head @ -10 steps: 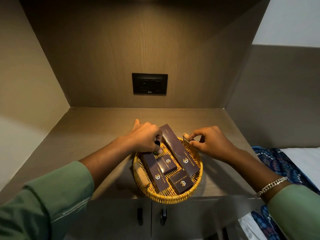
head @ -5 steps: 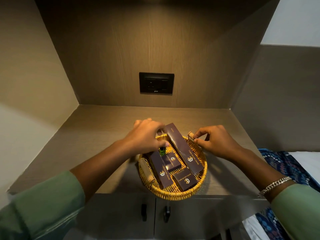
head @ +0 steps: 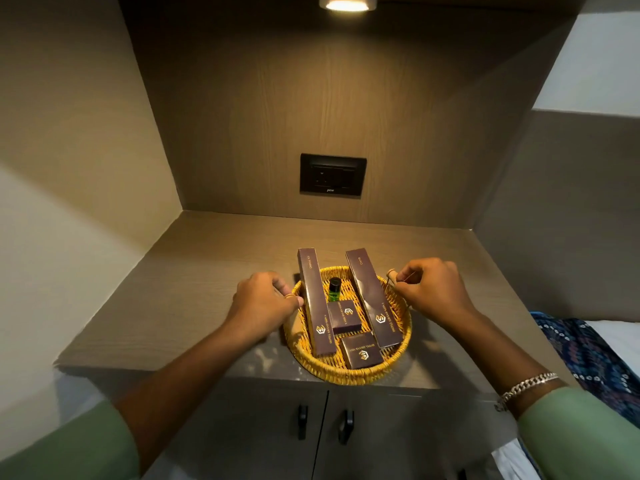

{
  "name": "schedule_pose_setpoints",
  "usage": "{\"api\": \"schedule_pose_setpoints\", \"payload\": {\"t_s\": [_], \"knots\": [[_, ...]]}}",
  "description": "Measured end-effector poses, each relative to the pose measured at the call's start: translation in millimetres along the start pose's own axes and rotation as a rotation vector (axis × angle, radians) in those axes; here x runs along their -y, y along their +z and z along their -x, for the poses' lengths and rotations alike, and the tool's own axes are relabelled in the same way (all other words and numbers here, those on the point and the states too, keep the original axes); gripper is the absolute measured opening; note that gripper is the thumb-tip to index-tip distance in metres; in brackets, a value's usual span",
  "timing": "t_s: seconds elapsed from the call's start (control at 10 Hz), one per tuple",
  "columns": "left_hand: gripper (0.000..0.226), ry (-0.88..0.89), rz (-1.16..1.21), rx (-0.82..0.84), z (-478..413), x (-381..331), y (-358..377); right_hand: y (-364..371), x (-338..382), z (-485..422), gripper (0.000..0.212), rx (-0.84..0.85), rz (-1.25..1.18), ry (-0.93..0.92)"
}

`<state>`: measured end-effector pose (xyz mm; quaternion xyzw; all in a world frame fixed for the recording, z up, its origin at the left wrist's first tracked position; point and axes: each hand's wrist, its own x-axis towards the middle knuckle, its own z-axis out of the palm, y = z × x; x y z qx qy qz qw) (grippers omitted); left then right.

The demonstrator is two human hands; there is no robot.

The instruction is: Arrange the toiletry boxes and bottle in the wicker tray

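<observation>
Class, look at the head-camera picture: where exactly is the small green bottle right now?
The green bottle stands upright toward the back of the wicker tray, between the two long boxes, left one and right one, just behind the small square box.

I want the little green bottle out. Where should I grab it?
Pinch the bottle by its black cap, coming straight down from above. It stands upright between the two long boxes, with a small box right in front, so its sides look crowded; the cap is the free part.
</observation>
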<state>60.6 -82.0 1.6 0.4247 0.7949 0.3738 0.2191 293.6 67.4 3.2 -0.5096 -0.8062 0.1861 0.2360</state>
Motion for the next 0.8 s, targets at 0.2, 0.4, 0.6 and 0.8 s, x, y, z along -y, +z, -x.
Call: {"api": "schedule_pose_setpoints", "payload": {"t_s": [0.2, 0.4, 0.6, 0.8], "knots": [[0.016, -0.037, -0.008, -0.154, -42.7, 11.8, -15.1, 21.2, 27.5, 0.0, 0.009, -0.060, -0.068, 0.068], [0.017, -0.007, -0.054, -0.183, -86.7, 18.6, -24.0, 40.2, 53.5, -17.9, 0.008, -0.084, -0.080, 0.129], [0.012, 0.029, -0.096, -0.124, -108.0, 19.5, -32.2, 46.9, 65.7, -28.4, 0.007, -0.101, -0.067, 0.175], [0.048, 0.167, -0.161, -0.059, -87.8, 6.0, -40.1, 33.8, 76.8, -19.7, 0.033, -0.056, 0.012, 0.134]]}}
